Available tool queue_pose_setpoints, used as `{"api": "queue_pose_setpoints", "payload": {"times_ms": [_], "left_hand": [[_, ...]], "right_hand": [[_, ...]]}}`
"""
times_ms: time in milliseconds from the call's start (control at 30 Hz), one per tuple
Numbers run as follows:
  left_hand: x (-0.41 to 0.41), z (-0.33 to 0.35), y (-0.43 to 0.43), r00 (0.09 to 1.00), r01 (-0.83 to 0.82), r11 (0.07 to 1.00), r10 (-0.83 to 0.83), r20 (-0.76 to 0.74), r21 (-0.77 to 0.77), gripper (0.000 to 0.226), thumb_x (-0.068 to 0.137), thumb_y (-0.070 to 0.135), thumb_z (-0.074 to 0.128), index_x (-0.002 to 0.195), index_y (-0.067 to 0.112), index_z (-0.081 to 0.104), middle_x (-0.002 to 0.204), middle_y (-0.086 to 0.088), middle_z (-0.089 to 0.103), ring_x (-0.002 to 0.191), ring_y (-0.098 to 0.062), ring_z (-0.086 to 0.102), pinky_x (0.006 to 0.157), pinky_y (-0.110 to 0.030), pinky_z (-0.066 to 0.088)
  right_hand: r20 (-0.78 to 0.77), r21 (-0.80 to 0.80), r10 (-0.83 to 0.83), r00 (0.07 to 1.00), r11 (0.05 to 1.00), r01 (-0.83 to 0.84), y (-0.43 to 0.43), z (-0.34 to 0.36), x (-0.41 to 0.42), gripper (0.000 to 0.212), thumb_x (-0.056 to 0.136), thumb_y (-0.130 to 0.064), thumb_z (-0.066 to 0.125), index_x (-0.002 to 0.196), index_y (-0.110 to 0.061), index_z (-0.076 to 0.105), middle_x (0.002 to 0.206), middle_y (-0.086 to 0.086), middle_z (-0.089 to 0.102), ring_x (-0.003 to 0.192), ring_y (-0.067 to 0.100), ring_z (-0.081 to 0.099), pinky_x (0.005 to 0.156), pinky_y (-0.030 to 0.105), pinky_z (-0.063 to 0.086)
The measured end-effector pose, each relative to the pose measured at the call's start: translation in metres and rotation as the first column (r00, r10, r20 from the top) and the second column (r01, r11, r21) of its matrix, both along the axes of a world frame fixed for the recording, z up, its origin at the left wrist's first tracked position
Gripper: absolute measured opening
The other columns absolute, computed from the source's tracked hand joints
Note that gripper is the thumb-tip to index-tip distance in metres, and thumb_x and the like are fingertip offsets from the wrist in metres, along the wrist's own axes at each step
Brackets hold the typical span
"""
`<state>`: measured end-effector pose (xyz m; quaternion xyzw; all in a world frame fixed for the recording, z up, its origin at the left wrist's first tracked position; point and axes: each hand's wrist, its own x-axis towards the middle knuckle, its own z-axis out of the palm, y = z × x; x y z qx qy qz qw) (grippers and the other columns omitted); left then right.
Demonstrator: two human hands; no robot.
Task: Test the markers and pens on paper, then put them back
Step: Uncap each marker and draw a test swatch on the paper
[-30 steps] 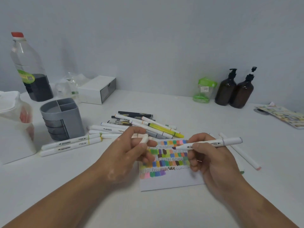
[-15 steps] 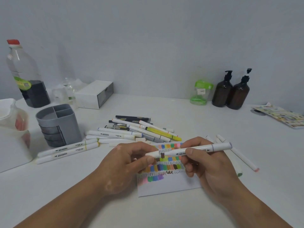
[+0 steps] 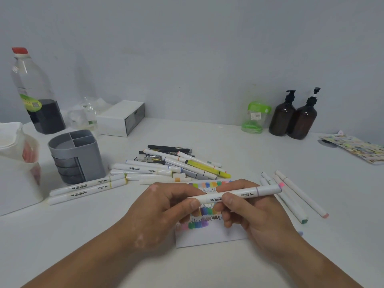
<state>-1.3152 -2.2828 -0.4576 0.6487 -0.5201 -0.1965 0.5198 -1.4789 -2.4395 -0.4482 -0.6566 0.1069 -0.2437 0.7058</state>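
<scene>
White tabletop (image 3: 228, 138) against a pale wall fills my feed. Just above the test paper (image 3: 209, 235), striped with colour swatches, I see one white marker (image 3: 239, 194) held level by both hands: the left hand (image 3: 158, 210) pinches its left end between thumb and forefinger, and the right hand (image 3: 255, 215) pinches the barrel. Beyond the paper lies a heap of markers and pens (image 3: 172, 165); right of the paper lie three loose markers (image 3: 295, 196); well left of it stands a grey pen holder (image 3: 76, 156).

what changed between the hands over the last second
The left hand carried the cap rightward and pushed it onto the marker, whose tip was bare; it now pinches that capped end. The right hand grips the barrel as before. The paper, marker pile and grey holder stayed put.
</scene>
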Motion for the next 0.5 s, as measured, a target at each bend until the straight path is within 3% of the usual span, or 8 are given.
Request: {"api": "queue_pose_setpoints", "payload": {"times_ms": [67, 167, 300, 367, 433, 500], "left_hand": [[0.003, 0.000, 0.001, 0.996, -0.043, 0.999, 0.041, 0.076, 0.017, 0.015, 0.094, 0.039, 0.065, 0.105, 0.042, 0.073, 0.080, 0.008, 0.072, 0.066, -0.008, 0.062, 0.062, -0.023, 0.052], [0.007, 0.001, -0.001, 0.978, -0.110, 0.994, 0.104, 0.180, 0.023, 0.021, 0.095, 0.033, 0.066, 0.106, 0.050, 0.069, 0.083, 0.012, 0.069, 0.075, -0.012, 0.064, 0.065, -0.018, 0.049], [0.015, 0.001, -0.001, 0.968, -0.168, 0.986, 0.165, 0.191, -0.002, 0.026, 0.094, 0.021, 0.069, 0.104, 0.044, 0.072, 0.090, 0.010, 0.070, 0.084, -0.014, 0.065, 0.073, -0.019, 0.051], [0.018, 0.000, 0.000, 0.955, -0.176, 0.984, 0.173, 0.240, -0.009, 0.027, 0.093, 0.021, 0.071, 0.105, 0.045, 0.072, 0.095, 0.011, 0.070, 0.089, -0.015, 0.064, 0.077, -0.023, 0.052], [0.014, 0.000, 0.000, 0.944, -0.152, 0.988, 0.146, 0.296, -0.003, 0.030, 0.091, 0.023, 0.072, 0.107, 0.049, 0.069, 0.094, 0.014, 0.068, 0.087, -0.015, 0.063, 0.075, -0.022, 0.051], [0.008, -0.002, -0.002, 0.935, -0.116, 0.993, 0.111, 0.337, -0.005, 0.032, 0.090, 0.024, 0.074, 0.108, 0.049, 0.069, 0.092, 0.017, 0.065, 0.084, -0.014, 0.061, 0.072, -0.016, 0.048]], "right_hand": [[-0.007, -0.014, 0.007, 1.000, 1.000, -0.007, -0.001, 0.000, 0.000, 0.021, 0.081, -0.027, 0.085, 0.098, -0.016, 0.079, 0.079, 0.019, 0.071, 0.065, 0.023, 0.063, 0.058, 0.028, 0.054], [-0.004, -0.002, 0.093, 0.996, 0.996, -0.093, -0.008, 0.004, -0.004, 0.057, 0.071, -0.050, 0.089, 0.111, -0.011, 0.078, 0.088, 0.023, 0.071, 0.069, 0.024, 0.062, 0.058, 0.032, 0.054], [-0.015, 0.278, 0.429, 0.903, 0.869, -0.409, -0.022, 0.013, -0.015, 0.085, 0.076, -0.063, 0.077, 0.134, -0.001, 0.065, 0.124, 0.029, 0.066, 0.089, 0.027, 0.064, 0.064, 0.035, 0.058], [-0.069, 0.306, 0.489, 0.869, 0.840, -0.448, -0.024, 0.017, -0.017, 0.081, 0.077, -0.062, 0.077, 0.132, -0.004, 0.067, 0.128, 0.028, 0.066, 0.089, 0.026, 0.066, 0.062, 0.033, 0.058], [-0.234, 0.133, 0.377, 0.896, 0.925, -0.355, -0.022, 0.018, -0.014, 0.051, 0.074, -0.052, 0.082, 0.114, -0.021, 0.077, 0.115, 0.021, 0.075, 0.077, 0.019, 0.066, 0.060, 0.028, 0.054], [-0.379, -0.069, 0.248, 0.892, 0.953, -0.295, -0.016, 0.017, -0.010, 0.029, 0.072, -0.045, 0.078, 0.099, -0.034, 0.075, 0.099, 0.013, 0.080, 0.068, 0.011, 0.063, 0.061, 0.022, 0.047]]}}
